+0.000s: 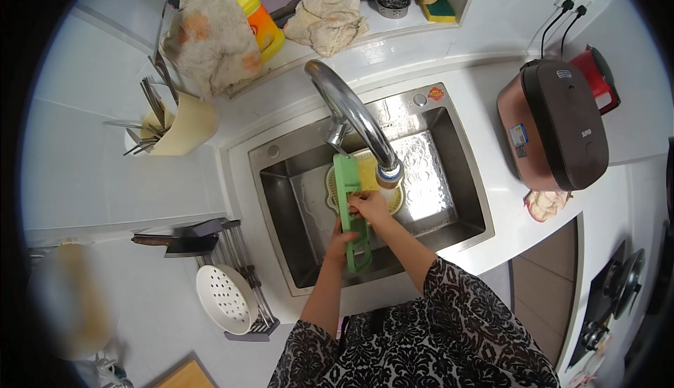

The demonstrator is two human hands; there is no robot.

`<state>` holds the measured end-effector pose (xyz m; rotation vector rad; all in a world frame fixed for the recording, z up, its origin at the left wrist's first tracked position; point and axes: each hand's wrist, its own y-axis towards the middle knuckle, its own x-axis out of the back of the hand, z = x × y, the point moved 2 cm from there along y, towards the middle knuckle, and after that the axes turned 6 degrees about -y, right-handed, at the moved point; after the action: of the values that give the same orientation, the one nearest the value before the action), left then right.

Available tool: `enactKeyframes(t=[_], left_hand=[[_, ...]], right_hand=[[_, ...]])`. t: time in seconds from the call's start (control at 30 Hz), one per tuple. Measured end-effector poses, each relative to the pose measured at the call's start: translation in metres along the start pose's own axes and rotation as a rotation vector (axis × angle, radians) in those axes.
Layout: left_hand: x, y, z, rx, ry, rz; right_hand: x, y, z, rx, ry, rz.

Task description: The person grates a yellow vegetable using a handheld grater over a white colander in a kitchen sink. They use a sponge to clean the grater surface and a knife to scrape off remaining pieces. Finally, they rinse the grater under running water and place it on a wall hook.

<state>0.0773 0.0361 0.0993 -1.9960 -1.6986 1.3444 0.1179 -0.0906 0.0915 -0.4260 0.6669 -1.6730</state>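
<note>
My left hand [339, 245] grips the lower part of a long green plastic grater or slicer [347, 175], tilted over the stainless steel sink [310, 177]. Bent fingers of my right hand [371, 206] touch its middle, near the cutting section. Whether something small sits between those fingertips cannot be made out. Behind the grater, in the sink, is a pale colander [397, 204] with yellow contents [367, 169], partly covered by my hands and the faucet. The chrome faucet [353, 104] arches over the colander, its spout end close above my right hand.
Left of the sink stand a cutlery holder [195, 125], a cleaver [192, 246] on a rack and a white perforated bowl [226, 298]. A rice cooker [553, 125] occupies the right counter. Cloths [329, 22], a yellow-orange pump bottle [258, 17] and a sponge [439, 8] line the sill.
</note>
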Motion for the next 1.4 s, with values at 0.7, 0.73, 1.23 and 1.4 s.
enactKeyframes(t=[0.7,0.73,1.23,1.4], left_hand=[[0.013,-0.01,0.005,-0.02,0.088,0.027],[0.013,-0.009,0.005,-0.023,0.078,0.039],[0.04,0.009,0.016,-0.007,-0.202,0.072],[0.033,-0.006,0.005,0.039,-0.328,0.096]], right_hand=[[-0.009,-0.007,-0.012,0.077,0.336,-0.015],[-0.009,-0.007,-0.014,0.08,0.35,-0.009],[0.008,-0.016,-0.015,0.013,0.67,0.033],[0.039,0.02,-0.025,0.141,0.474,-0.209]])
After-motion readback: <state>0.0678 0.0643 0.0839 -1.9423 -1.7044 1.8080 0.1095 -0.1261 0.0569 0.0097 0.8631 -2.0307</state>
